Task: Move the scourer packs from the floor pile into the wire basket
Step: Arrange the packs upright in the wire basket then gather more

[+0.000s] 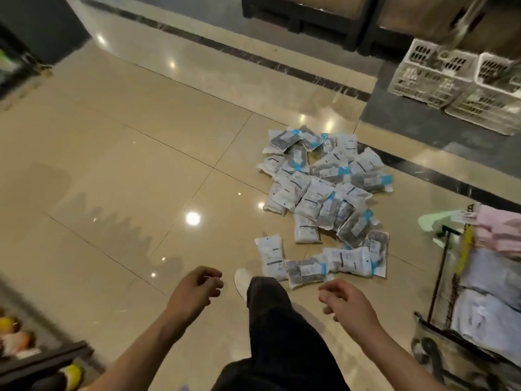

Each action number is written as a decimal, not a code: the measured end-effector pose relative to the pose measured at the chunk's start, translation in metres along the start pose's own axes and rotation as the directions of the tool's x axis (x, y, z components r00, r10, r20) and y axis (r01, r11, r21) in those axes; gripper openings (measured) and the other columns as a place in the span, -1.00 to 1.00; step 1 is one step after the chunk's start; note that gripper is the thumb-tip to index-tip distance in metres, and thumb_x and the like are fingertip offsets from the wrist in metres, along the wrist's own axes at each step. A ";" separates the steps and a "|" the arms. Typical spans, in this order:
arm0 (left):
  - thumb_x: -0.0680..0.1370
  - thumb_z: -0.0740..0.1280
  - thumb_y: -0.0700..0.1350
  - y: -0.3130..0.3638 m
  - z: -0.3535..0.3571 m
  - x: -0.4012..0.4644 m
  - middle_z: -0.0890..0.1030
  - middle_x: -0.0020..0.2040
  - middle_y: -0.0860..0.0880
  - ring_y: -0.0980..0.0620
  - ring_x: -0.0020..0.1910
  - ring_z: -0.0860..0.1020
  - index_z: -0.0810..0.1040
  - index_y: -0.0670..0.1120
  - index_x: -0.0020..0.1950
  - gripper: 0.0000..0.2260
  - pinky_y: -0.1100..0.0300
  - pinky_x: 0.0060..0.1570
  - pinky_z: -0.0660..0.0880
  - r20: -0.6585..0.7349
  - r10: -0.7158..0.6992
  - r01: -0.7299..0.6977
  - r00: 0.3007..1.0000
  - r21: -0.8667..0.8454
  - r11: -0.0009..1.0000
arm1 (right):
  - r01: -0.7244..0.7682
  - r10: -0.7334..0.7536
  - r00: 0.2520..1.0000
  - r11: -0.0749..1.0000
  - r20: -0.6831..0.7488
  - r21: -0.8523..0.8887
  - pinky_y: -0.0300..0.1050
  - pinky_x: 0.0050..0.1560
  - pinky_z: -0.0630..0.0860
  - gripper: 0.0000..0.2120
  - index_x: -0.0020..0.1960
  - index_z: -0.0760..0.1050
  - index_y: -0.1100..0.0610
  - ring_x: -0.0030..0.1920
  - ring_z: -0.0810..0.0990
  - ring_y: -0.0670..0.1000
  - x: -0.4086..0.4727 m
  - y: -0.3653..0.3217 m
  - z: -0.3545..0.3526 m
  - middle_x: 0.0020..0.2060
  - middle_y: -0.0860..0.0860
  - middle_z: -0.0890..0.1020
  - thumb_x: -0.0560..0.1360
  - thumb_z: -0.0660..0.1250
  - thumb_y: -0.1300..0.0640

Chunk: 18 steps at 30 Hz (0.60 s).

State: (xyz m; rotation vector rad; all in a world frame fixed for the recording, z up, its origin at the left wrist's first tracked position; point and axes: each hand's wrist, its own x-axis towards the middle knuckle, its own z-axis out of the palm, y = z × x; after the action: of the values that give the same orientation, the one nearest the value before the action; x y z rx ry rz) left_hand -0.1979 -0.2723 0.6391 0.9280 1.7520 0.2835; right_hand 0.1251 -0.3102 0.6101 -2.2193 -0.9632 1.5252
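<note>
1. left hand [194, 289] hangs empty, fingers loosely curled, above glossy beige floor tiles [118, 165].
2. right hand [345, 301], likewise empty and relaxed.
3. scourer packs [324, 198], flat crinkly plastic pouches, too many to count, piled on the floor.
4. two white lattice crates [431, 77] far right.

Scourer packs [324, 198]: roughly thirty, piled. White crates [431, 71]: two. Hands: two.

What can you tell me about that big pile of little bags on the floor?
The pile of scourer packs lies on the shiny beige floor, ahead of the person's shoe. The packs are flat, see-through plastic pouches with white labels and blue tabs; several show dark grey contents. They lie loosely scattered, many overlapping, pointing every way. A few lie apart at the near edge. Neither hand touches them.
</note>
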 end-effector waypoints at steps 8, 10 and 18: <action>0.63 0.33 -0.09 0.078 -0.020 0.107 0.69 0.02 0.01 0.02 0.02 0.67 0.60 0.02 0.12 -0.90 0.05 0.10 0.60 0.149 -0.029 -0.002 0.988 0.202 0.979 | -0.142 0.142 0.990 0.988 0.000 -0.059 -0.14 -0.20 0.53 -0.97 0.01 0.62 -0.03 -0.11 0.72 0.02 0.098 -0.046 0.025 -0.04 -0.01 0.72 0.60 0.41 0.08; 0.63 0.33 -0.06 0.103 -0.030 0.134 0.69 0.03 0.02 0.03 0.02 0.67 0.59 0.03 0.12 -0.90 0.06 0.11 0.61 0.211 -0.056 -0.006 0.976 0.283 0.959 | -0.223 0.223 0.975 0.975 -0.015 0.011 -0.07 -0.16 0.58 -0.97 0.02 0.62 -0.01 -0.11 0.72 0.05 0.121 -0.061 0.026 -0.04 0.01 0.72 0.60 0.40 0.10; 0.65 0.33 -0.09 0.189 -0.114 0.225 0.70 0.03 0.06 0.09 0.00 0.68 0.60 0.06 0.12 -0.90 0.20 -0.01 0.57 0.162 -0.075 0.024 0.984 0.295 0.955 | -0.355 0.364 0.930 0.925 -0.043 0.139 -0.02 -0.14 0.56 -0.91 0.03 0.64 0.08 -0.15 0.70 0.13 0.207 -0.155 0.027 -0.10 0.07 0.73 0.65 0.36 0.10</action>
State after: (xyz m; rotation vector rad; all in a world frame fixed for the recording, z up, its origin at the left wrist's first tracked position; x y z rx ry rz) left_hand -0.2400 0.0402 0.6387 1.0830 1.6800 -0.0919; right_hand 0.0897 -0.0634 0.5387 -2.4314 -0.4351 1.5912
